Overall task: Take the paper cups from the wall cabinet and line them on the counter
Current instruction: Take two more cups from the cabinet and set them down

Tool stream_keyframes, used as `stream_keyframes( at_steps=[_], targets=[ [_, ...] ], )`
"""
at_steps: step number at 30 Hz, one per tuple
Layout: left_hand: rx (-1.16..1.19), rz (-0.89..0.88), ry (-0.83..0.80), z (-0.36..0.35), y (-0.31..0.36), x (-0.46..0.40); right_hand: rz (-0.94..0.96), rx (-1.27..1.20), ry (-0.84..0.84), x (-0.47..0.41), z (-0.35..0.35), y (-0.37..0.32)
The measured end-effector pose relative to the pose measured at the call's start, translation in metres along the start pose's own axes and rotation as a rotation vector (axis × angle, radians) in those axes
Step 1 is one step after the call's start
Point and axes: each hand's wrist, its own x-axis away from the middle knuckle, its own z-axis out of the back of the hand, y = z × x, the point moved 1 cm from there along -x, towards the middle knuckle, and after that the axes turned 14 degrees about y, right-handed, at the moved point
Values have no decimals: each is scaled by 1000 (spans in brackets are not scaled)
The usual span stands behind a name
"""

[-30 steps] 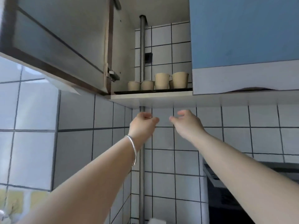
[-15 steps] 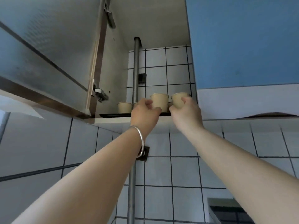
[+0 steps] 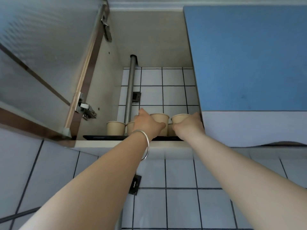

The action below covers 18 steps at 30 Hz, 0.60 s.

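Observation:
Several tan paper cups stand on a dark tray (image 3: 103,137) on the bottom shelf of the open wall cabinet. My left hand (image 3: 146,123), with a silver bangle on the wrist, wraps around a tall cup (image 3: 161,121) in the middle. My right hand (image 3: 189,128) grips another tall cup (image 3: 179,118) at the right end. A short cup (image 3: 115,128) stands free at the left, and a second short cup (image 3: 130,127) is partly hidden behind my left hand. One more cup (image 3: 170,129) shows between my hands.
The cabinet's left door (image 3: 41,63) hangs open to the left, its hinge (image 3: 86,109) near the shelf. A blue door (image 3: 249,60) on the right is closed. A metal pipe (image 3: 131,90) runs up the tiled back wall inside the cabinet.
Both hands rose from below the shelf into the cabinet and closed on the two tall cups. The view tilted upward.

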Motion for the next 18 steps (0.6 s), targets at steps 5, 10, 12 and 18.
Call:
stream_keyframes(
  at_steps=[5, 10, 12, 18],
  targets=[
    [-140, 34, -59, -12, 2, -11, -46, 99, 6, -19, -7, -7],
    [-59, 57, -104, -26, 3, -17, 14, 139, -49, -22, -13, -3],
    [-12, 73, -94, -25, 2, -19, 19, 120, -79, -25, -14, -3],
    [137, 66, -59, 3, 9, -30, -67, -283, -181, -19, 1, -10]
  ],
)
